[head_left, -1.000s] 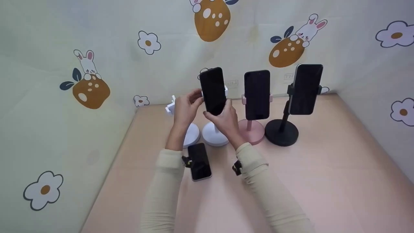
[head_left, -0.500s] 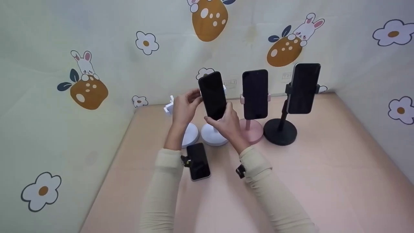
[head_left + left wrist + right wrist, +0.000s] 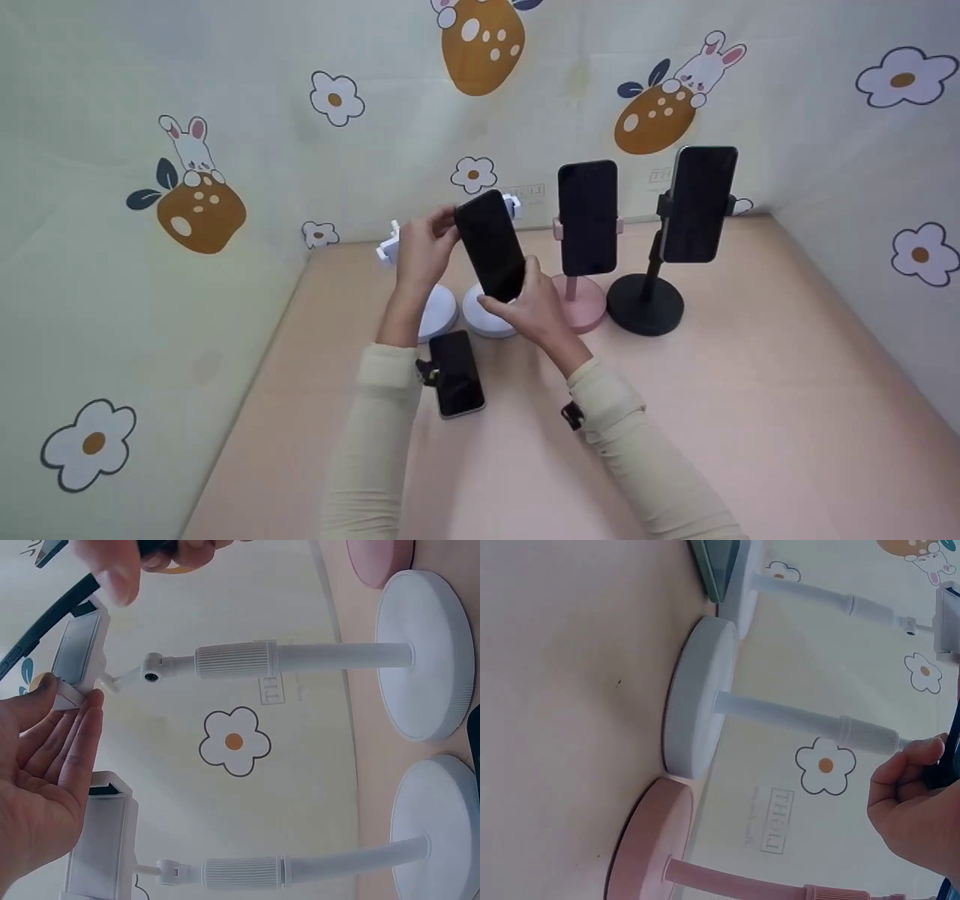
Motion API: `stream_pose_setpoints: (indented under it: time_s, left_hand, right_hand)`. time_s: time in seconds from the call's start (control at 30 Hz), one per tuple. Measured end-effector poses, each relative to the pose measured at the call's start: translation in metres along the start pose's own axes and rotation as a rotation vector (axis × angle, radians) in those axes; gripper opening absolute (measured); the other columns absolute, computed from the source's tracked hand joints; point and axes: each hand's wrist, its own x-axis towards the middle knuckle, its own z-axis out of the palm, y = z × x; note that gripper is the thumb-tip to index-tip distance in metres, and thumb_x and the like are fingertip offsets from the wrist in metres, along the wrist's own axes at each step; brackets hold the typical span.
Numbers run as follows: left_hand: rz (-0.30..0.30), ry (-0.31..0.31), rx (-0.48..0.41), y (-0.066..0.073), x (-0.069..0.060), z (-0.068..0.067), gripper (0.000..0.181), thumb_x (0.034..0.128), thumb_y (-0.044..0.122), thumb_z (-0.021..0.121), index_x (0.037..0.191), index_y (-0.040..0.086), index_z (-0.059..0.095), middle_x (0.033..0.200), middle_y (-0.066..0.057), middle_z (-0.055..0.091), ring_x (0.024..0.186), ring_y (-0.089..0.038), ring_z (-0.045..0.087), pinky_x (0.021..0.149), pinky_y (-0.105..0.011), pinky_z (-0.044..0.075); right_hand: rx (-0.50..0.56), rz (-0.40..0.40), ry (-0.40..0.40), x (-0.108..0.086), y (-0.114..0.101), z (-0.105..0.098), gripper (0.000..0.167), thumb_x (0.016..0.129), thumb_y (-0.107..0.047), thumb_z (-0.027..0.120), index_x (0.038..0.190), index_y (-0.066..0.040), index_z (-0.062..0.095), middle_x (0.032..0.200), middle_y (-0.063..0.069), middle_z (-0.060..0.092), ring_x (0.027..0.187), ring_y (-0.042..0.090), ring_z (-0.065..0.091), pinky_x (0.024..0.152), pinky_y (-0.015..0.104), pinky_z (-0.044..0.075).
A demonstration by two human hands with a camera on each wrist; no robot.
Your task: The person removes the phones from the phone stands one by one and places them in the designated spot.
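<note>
The right hand [image 3: 536, 306] has tilted the phone [image 3: 491, 246] down, away from the white clamp [image 3: 76, 651].

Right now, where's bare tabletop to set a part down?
Widest: table right of the right sleeve, in front of the black stand. Also between the left sleeve and left wall. Crowded: the white stands, pink stand and black stand sit close together, the lying phone in front of the white ones; left hand and right hand above the bases.

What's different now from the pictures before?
The right hand, still gripping a black phone, moved lower in the head view. That phone's top leans further left, showing more of the white clamp. The left hand stays at the clamp. The lying phone, pink stand and black stand stayed put.
</note>
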Motion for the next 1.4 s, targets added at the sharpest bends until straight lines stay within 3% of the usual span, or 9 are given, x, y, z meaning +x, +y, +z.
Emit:
stream_pose_setpoints:
  time_s: [0.2,0.47,0.77,1.2,1.4]
  left_hand:
    - [-0.02,-0.004,0.02,0.0,0.0,-0.001,0.031,0.0933,0.0,0.063,0.124,-0.002,0.067,0.117,-0.019,0.073,0.111,-0.029,0.071,0.098,-0.036,0.056]
    - [-0.045,-0.017,0.037,0.0,0.0,-0.001,0.032,0.0938,0.012,0.069,0.124,0.002,0.068,0.117,-0.015,0.074,0.111,-0.026,0.071,0.096,-0.035,0.057]
    - [-0.015,-0.031,0.03,-0.002,-0.002,-0.002,0.034,0.0936,0.015,0.07,0.125,0.001,0.067,0.118,-0.016,0.073,0.109,-0.026,0.072,0.095,-0.035,0.058]
    - [-0.033,-0.035,0.024,0.0,-0.002,-0.003,0.036,0.0936,0.017,0.07,0.127,0.003,0.066,0.119,-0.014,0.073,0.11,-0.025,0.071,0.096,-0.036,0.057]
    - [-0.026,-0.037,0.017,-0.001,-0.002,-0.002,0.035,0.094,0.017,0.07,0.126,0.003,0.067,0.119,-0.014,0.073,0.11,-0.025,0.071,0.096,-0.036,0.057]
  right_hand:
    - [-0.047,-0.027,-0.055,-0.01,0.005,-0.006,0.071,0.074,-0.036,0.084,0.124,0.0,0.048,0.108,0.016,0.066,0.095,0.028,0.061,0.087,0.043,0.053]
    - [-0.12,0.002,-0.182,-0.025,0.009,-0.022,0.077,0.076,-0.043,0.082,0.132,-0.003,0.045,0.117,0.013,0.059,0.104,0.027,0.057,0.095,0.044,0.052]
    - [-0.256,-0.029,-0.24,-0.036,0.011,-0.038,0.072,0.074,-0.047,0.08,0.121,-0.003,0.049,0.105,0.01,0.061,0.093,0.025,0.056,0.083,0.039,0.049]
    - [-0.338,0.018,-0.381,-0.054,0.023,-0.048,0.078,0.072,-0.045,0.082,0.129,-0.004,0.05,0.111,0.008,0.064,0.094,0.022,0.058,0.083,0.037,0.05]
    - [-0.394,0.137,-0.465,-0.059,0.031,-0.045,0.08,0.072,-0.047,0.083,0.126,0.001,0.05,0.105,0.011,0.064,0.091,0.023,0.058,0.083,0.038,0.051]
